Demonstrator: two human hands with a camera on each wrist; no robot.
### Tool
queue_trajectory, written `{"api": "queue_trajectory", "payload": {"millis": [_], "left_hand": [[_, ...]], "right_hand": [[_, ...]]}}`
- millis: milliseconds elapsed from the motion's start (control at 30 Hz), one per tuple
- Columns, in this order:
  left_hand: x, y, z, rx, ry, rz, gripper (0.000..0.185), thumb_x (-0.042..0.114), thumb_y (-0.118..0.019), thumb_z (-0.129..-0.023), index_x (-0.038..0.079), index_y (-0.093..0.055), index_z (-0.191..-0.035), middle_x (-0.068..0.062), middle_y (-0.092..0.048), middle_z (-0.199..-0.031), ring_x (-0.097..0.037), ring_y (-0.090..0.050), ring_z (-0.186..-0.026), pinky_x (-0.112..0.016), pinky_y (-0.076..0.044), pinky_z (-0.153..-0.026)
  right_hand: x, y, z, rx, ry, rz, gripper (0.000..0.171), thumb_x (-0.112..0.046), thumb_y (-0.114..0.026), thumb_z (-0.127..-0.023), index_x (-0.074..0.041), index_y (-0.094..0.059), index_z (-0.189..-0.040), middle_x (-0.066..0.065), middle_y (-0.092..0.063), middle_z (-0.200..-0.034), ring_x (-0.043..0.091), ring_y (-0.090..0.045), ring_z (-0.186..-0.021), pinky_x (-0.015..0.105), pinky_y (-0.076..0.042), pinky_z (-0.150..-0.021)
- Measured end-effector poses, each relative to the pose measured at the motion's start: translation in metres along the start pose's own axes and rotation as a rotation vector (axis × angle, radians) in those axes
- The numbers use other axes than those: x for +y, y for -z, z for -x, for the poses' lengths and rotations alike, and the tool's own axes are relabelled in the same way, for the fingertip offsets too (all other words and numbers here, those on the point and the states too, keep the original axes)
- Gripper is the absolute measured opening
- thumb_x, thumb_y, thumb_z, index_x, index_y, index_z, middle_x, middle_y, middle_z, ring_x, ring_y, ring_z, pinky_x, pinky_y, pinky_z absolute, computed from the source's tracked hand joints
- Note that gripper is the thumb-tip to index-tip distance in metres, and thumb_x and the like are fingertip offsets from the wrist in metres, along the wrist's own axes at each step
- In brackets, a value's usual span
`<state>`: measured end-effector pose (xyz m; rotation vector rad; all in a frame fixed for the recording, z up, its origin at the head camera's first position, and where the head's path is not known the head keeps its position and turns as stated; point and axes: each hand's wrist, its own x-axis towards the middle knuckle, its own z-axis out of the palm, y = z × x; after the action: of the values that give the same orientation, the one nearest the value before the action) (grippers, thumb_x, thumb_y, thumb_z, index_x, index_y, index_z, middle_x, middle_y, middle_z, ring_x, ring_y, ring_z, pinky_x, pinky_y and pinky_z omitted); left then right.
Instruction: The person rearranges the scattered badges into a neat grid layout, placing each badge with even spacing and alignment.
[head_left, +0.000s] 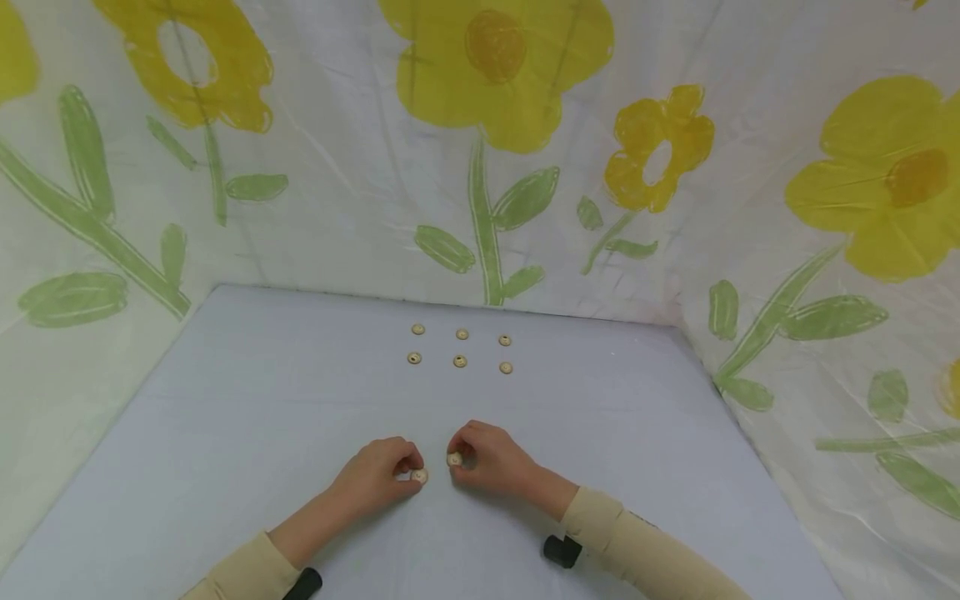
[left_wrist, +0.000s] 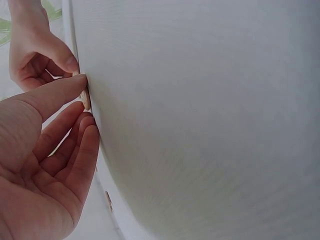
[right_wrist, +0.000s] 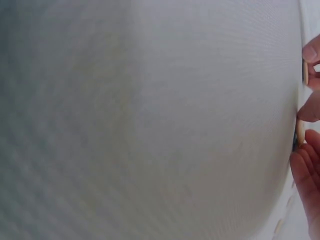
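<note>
Both hands rest on the pale blue-grey table, close together near its front. My left hand pinches a small beige round button against the tabletop between thumb and fingers. In the left wrist view, that left hand holds the button on edge at the surface. My right hand pinches a second beige button just beside the first. In the right wrist view, the right hand shows only at the frame's edge with its button.
Several more beige buttons lie in two neat rows farther back on the table's middle. A white cloth printed with yellow flowers hangs around the table on the left, back and right. Both sleeves are beige.
</note>
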<state>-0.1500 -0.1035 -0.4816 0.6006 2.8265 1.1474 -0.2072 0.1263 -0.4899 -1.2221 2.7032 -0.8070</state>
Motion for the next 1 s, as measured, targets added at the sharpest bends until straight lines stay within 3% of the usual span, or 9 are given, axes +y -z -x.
{"api": "queue_trajectory", "payload": {"millis": [533,1000], "left_hand": [[-0.0005,-0.0011,0.0004,0.006,0.014,-0.008,0.012,0.013,-0.077,-0.080,0.015,-0.066,-0.084,0.008,-0.057,-0.077,-0.010,-0.052,-0.074,-0.028,-0.045,-0.066],[-0.0020,-0.0009,0.0000,0.009,-0.008,0.003,0.011,0.013,-0.077,-0.081,0.015,-0.066,-0.083,0.008,-0.056,-0.076,-0.010,-0.052,-0.073,-0.027,-0.045,-0.065]], "right_hand": [[-0.0001,-0.0017,0.0019,0.044,0.073,0.052,0.015,-0.015,-0.073,-0.082,-0.014,-0.066,-0.095,-0.007,-0.062,-0.089,0.002,-0.056,-0.082,0.011,-0.044,-0.075],[0.0033,-0.0031,0.0021,0.074,0.097,0.016,0.015,-0.015,-0.074,-0.082,-0.014,-0.067,-0.095,-0.007,-0.063,-0.089,0.003,-0.057,-0.082,0.012,-0.045,-0.074]]}}
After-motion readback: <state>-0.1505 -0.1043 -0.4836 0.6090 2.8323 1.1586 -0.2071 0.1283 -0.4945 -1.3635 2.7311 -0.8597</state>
